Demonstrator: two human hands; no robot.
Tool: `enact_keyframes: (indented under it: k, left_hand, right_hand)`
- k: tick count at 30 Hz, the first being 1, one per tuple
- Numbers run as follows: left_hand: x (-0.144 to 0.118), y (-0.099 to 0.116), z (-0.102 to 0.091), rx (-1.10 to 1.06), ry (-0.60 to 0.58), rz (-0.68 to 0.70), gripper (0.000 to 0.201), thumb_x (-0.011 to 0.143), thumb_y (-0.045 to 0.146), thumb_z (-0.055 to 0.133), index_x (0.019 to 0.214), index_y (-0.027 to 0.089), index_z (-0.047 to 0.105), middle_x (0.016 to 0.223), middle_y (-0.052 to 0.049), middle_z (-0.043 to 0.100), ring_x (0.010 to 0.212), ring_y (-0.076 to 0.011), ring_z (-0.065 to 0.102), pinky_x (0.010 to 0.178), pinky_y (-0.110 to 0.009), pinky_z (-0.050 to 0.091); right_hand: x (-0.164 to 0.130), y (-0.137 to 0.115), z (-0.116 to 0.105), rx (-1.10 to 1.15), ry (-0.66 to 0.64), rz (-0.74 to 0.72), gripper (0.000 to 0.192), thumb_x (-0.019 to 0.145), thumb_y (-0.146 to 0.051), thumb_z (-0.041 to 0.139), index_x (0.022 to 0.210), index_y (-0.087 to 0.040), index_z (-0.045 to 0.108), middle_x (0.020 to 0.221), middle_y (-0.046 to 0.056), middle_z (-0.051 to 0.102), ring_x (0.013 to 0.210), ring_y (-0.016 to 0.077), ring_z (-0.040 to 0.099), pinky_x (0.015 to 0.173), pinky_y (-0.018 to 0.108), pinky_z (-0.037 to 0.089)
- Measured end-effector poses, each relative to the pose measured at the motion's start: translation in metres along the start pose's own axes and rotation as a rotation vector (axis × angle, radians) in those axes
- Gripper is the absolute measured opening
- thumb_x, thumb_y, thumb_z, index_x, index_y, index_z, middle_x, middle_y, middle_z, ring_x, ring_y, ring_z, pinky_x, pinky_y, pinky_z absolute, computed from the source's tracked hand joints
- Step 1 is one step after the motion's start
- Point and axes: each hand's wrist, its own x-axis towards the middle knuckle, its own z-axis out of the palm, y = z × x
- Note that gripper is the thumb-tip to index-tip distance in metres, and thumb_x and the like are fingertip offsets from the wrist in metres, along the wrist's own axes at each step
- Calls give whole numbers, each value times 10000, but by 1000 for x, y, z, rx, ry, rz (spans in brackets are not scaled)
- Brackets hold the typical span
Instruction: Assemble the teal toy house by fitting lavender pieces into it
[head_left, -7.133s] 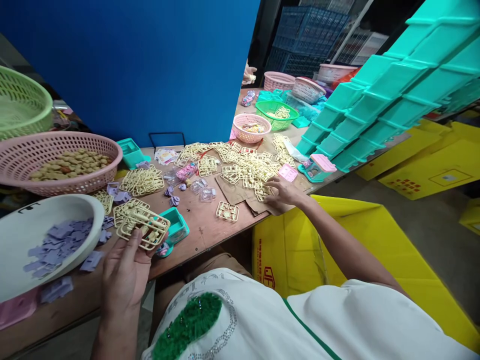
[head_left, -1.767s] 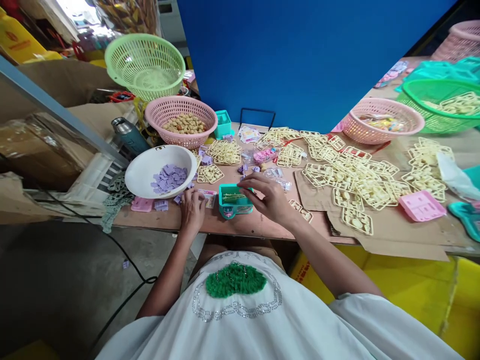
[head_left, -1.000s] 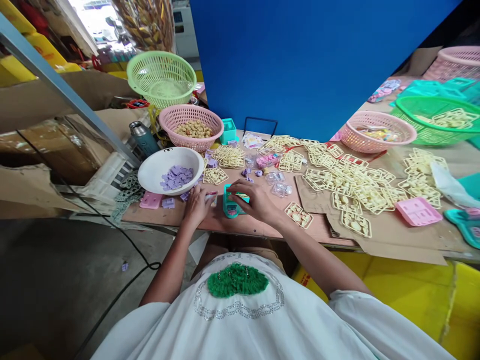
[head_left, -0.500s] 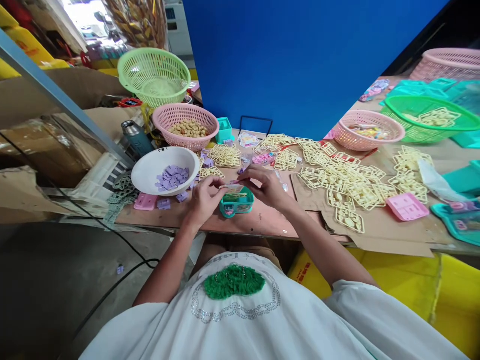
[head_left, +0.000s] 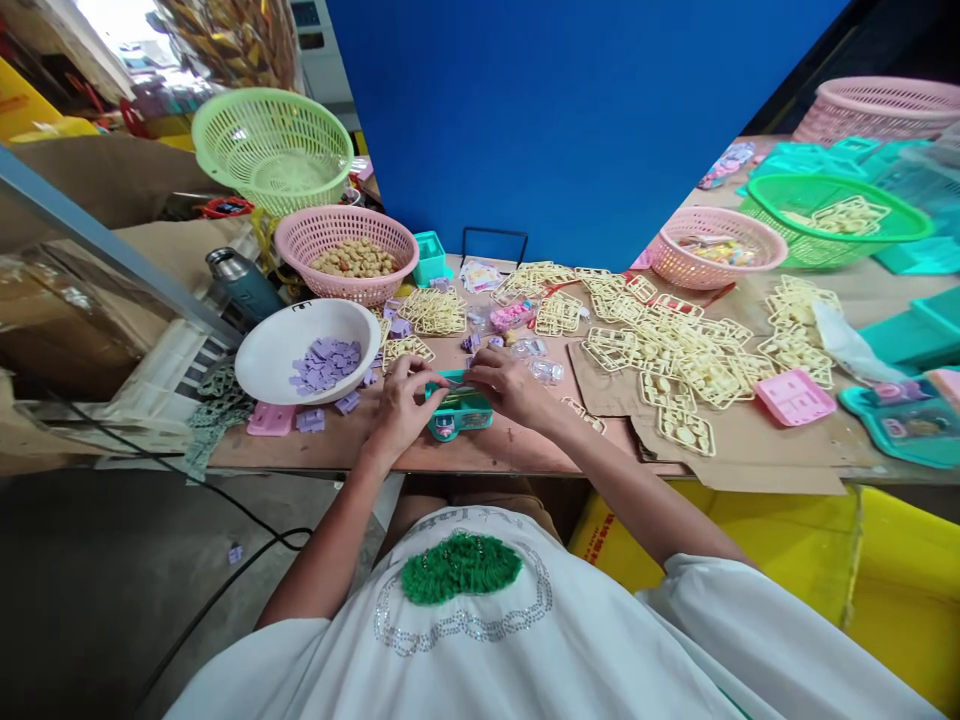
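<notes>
The teal box (head_left: pixel 459 412) sits on the table (head_left: pixel 517 455) near its front edge, right in front of the person. The left hand (head_left: pixel 403 405) curls against its left side, fingers bent over the rim; the right hand (head_left: pixel 508 385) reaches in from the other side, fingertips pinched at the top of the box on something too small to make out. A white bowl (head_left: pixel 262 350) of purple pieces (head_left: pixel 324 362) stands just left, cream plastic frames (head_left: pixel 675 350) spread to the right
</notes>
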Motion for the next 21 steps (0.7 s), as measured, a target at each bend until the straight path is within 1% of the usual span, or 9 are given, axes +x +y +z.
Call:
enact_keyframes:
  k: [5,7,9,11,13,15,16,19,21]
  left_hand:
    - [0,5,5,23,40,49,188,951,252,664,1127,246,732,1161,-87,654,1128,-258,675,990,-380,569]
    - [1,1,7,65,34,90,117,956,277,638,1011,254,739,1124,-85,671,1110,-273,683,965,-386,574]
    - [3,-6,10,78,8,119,149,963,306,613,887,256,732,1056,-75,680,1033,-269,703,898,-376,589]
    - [5,-14,13,80,-21,131,201,972,360,600,883,257,747,1040,-70,698,978,-258,722,840,-358,602]
    - [6,-19,14,85,-57,136,287,999,421,562,884,256,765,1039,-68,724,927,-240,744,790,-335,607]
    - [6,-21,15,93,-66,137,390,1024,502,513,880,253,776,1008,-69,744,885,-232,763,750,-321,610]
    - [6,-21,15,96,-62,138,442,1031,545,489,868,252,778,985,-69,750,867,-230,770,732,-316,611]
    - [7,-18,17,92,-48,134,564,1027,653,435,824,254,778,922,-68,759,824,-224,785,697,-301,619]
    - [8,-16,17,87,-37,130,607,1019,695,417,806,257,779,899,-68,767,797,-218,790,675,-287,624]
  right_hand:
    - [-1,-4,1,-8,69,10,281,1072,-192,477,978,-200,742,930,99,684,907,241,585,784,398,511]
    - [1,-7,0,-54,15,-22,277,1063,-190,504,939,-202,751,922,97,693,896,239,585,810,412,528]
    - [2,-9,-4,-57,-19,-52,268,1050,-195,550,882,-208,758,914,91,713,896,233,605,857,415,554]
    - [-2,-5,-17,2,50,8,171,1033,-274,629,968,-234,782,980,78,755,936,228,657,886,403,589]
    - [-14,7,-44,33,205,142,190,1017,-370,670,1143,-277,777,1085,62,780,981,223,704,871,386,621]
    - [-31,34,-84,-29,361,286,261,1047,-381,605,1232,-282,759,1106,68,781,963,228,721,848,401,628]
    - [-40,53,-108,-68,448,370,281,1040,-383,606,1239,-258,762,1077,76,782,950,231,723,866,409,624]
    - [-62,121,-181,-190,652,658,308,1017,-355,604,1202,-186,783,1151,127,789,945,242,731,869,407,617]
    - [-70,166,-220,-264,712,846,317,1030,-320,578,1188,-128,775,1194,171,774,1005,259,734,923,433,610]
